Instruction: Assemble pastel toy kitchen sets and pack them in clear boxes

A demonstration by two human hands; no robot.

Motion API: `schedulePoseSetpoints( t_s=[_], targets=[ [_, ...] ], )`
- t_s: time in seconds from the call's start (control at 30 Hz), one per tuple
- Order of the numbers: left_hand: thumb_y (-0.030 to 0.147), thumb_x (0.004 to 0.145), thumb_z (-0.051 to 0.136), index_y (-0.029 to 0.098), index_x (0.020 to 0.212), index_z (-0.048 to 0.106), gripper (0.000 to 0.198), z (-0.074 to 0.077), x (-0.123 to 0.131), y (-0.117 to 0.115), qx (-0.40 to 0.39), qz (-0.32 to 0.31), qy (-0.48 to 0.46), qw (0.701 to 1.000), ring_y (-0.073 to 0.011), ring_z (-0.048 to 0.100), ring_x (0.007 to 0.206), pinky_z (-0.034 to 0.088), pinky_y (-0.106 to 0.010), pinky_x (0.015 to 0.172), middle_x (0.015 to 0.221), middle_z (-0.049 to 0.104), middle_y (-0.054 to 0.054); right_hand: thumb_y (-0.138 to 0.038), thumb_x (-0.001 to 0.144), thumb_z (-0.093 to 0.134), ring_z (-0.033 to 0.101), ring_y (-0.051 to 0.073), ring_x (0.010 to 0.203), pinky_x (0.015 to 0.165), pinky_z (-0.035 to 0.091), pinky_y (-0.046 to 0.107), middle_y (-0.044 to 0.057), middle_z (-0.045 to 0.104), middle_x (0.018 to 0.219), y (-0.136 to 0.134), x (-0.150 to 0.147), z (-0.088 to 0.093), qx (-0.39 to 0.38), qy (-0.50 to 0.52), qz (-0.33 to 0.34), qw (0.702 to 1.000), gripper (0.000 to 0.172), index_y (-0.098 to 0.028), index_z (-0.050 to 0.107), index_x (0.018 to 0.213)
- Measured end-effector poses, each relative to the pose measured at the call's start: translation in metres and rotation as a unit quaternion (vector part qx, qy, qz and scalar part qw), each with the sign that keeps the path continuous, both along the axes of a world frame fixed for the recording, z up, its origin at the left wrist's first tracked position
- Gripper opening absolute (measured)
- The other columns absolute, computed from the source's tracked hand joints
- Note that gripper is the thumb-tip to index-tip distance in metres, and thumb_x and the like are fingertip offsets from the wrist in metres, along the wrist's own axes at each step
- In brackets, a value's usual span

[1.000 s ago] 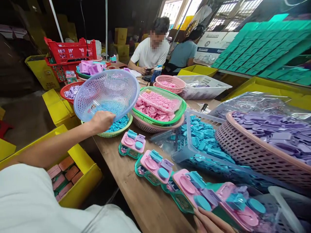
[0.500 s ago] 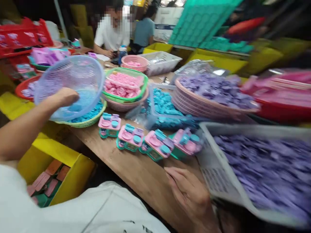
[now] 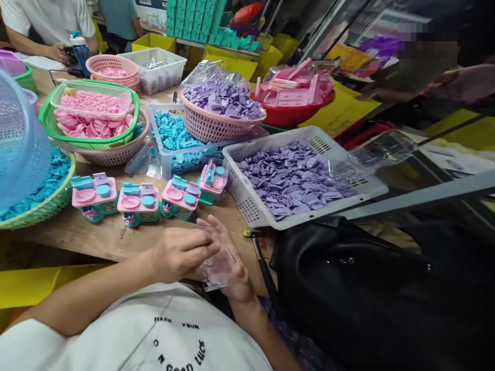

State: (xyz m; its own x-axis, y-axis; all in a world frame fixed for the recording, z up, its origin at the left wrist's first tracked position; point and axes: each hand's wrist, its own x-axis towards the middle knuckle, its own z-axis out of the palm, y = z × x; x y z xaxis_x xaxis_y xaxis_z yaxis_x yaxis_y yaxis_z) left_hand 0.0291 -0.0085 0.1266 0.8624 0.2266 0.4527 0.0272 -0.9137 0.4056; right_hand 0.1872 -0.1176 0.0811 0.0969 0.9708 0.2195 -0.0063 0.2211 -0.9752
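A small clear plastic bag [image 3: 217, 270] with small pale bits in it rests across my right hand [image 3: 234, 268]. The right palm is turned up, with its fingertips reaching past the bag's top. My left hand [image 3: 183, 252] is closed in a pinch against the bag's upper part; the exact spot between its fingertips is hard to make out. Beyond the hands, several pink and green toy kitchen units [image 3: 138, 203] stand in a row on the wooden table [image 3: 116, 239], topped with blue and purple pieces.
A white crate [image 3: 251, 206] of purple pieces stands at right, with a hammer [image 3: 263, 263] before it. Blue [image 3: 36, 149], green [image 3: 44, 116] and pink [image 3: 197, 121] baskets of parts line the table. A black bag [image 3: 348, 288] lies right. A co-worker [image 3: 50, 26] sits across.
My left hand has left the tilted blue basket and come to my right hand. The plastic bag now shows between them. The view has swung to the right.
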Motion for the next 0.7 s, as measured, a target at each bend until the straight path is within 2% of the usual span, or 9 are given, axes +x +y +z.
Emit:
schedulePoseSetpoints(
  t_s=[0.07, 0.1, 0.2, 0.3, 0.4, 0.5, 0.57, 0.63, 0.7],
  targets=[
    [0.031, 0.099, 0.046, 0.022, 0.130, 0.059, 0.034, 0.007, 0.018, 0.014, 0.024, -0.038, 0.024, 0.999, -0.0218, 0.065, 0.103, 0.056, -0.036, 0.088, 0.117, 0.068, -0.012, -0.080, 0.085, 0.038, 0.057, 0.032, 0.127, 0.093, 0.056, 0.048, 0.016, 0.047, 0.147, -0.015, 0.020, -0.010, -0.029, -0.048, -0.061, 0.997, 0.087, -0.026, 0.024, 0.152],
    [0.034, 0.098, 0.050, 0.020, 0.136, 0.053, 0.041, 0.012, 0.024, 0.026, 0.035, -0.026, 0.042, 0.998, -0.0250, 0.062, 0.112, 0.054, -0.040, 0.093, 0.127, 0.064, -0.014, -0.077, 0.083, 0.048, 0.055, 0.032, 0.128, 0.096, 0.054, 0.049, 0.016, 0.047, 0.145, -0.022, 0.031, -0.016, -0.052, -0.103, -0.103, 0.988, 0.088, -0.026, 0.027, 0.151],
    [0.045, 0.092, 0.059, 0.013, 0.146, 0.040, 0.066, 0.019, 0.035, 0.070, 0.069, 0.102, 0.103, 0.987, -0.0350, 0.048, 0.131, 0.044, -0.050, 0.107, 0.142, 0.050, -0.020, -0.059, 0.072, 0.075, 0.046, 0.035, 0.136, 0.111, 0.043, 0.055, 0.015, 0.045, 0.144, -0.036, 0.059, -0.031, -0.146, -0.311, -0.183, 0.921, 0.092, -0.026, 0.036, 0.149],
    [0.052, 0.087, 0.065, 0.011, 0.142, 0.045, 0.072, 0.018, 0.044, 0.103, 0.120, 0.202, 0.238, 0.943, -0.0410, 0.048, 0.129, 0.040, -0.052, 0.108, 0.135, 0.054, -0.023, -0.047, 0.066, 0.084, 0.040, 0.036, 0.140, 0.118, 0.033, 0.058, 0.013, 0.041, 0.147, -0.037, 0.071, -0.039, -0.194, -0.422, -0.169, 0.869, 0.104, -0.028, 0.032, 0.153],
    [0.057, 0.092, 0.055, 0.008, 0.130, 0.055, 0.061, 0.016, 0.057, 0.101, 0.141, 0.223, 0.352, 0.898, -0.0379, 0.060, 0.110, 0.047, -0.046, 0.094, 0.117, 0.062, -0.023, -0.042, 0.061, 0.089, 0.035, 0.036, 0.143, 0.119, 0.032, 0.057, 0.012, 0.036, 0.151, -0.039, 0.075, -0.042, -0.190, -0.458, -0.132, 0.858, 0.111, -0.030, 0.030, 0.154],
    [0.063, 0.094, 0.046, 0.004, 0.116, 0.060, 0.064, 0.018, 0.067, 0.071, 0.121, 0.277, 0.353, 0.885, -0.0397, 0.062, 0.104, 0.049, -0.044, 0.083, 0.109, 0.063, -0.027, -0.034, 0.067, 0.084, 0.039, 0.033, 0.141, 0.119, 0.034, 0.054, 0.011, 0.039, 0.147, -0.048, 0.080, -0.041, -0.182, -0.450, -0.147, 0.862, 0.095, -0.029, 0.037, 0.150],
    [0.069, 0.091, 0.046, 0.002, 0.118, 0.058, 0.074, 0.019, 0.065, 0.046, 0.078, 0.305, 0.334, 0.888, -0.0405, 0.064, 0.102, 0.049, -0.043, 0.079, 0.108, 0.062, -0.027, -0.032, 0.071, 0.079, 0.043, 0.031, 0.139, 0.117, 0.038, 0.051, 0.010, 0.041, 0.144, -0.058, 0.087, -0.040, -0.169, -0.404, -0.167, 0.883, 0.086, -0.030, 0.041, 0.148],
    [0.075, 0.088, 0.046, 0.003, 0.130, 0.051, 0.083, 0.018, 0.055, 0.028, 0.014, 0.277, 0.304, 0.911, -0.0371, 0.066, 0.098, 0.051, -0.040, 0.078, 0.112, 0.063, -0.024, -0.038, 0.073, 0.077, 0.045, 0.030, 0.138, 0.112, 0.045, 0.049, 0.009, 0.039, 0.147, -0.069, 0.094, -0.037, -0.136, -0.308, -0.154, 0.929, 0.085, -0.032, 0.038, 0.148],
    [0.079, 0.084, 0.048, 0.009, 0.145, 0.038, 0.093, 0.010, 0.040, 0.021, -0.066, 0.193, 0.247, 0.947, -0.0332, 0.068, 0.099, 0.053, -0.040, 0.080, 0.123, 0.061, -0.022, -0.050, 0.075, 0.075, 0.045, 0.031, 0.138, 0.106, 0.050, 0.050, 0.010, 0.035, 0.151, -0.076, 0.098, -0.030, -0.087, -0.184, -0.120, 0.972, 0.088, -0.035, 0.032, 0.150]
  ],
)
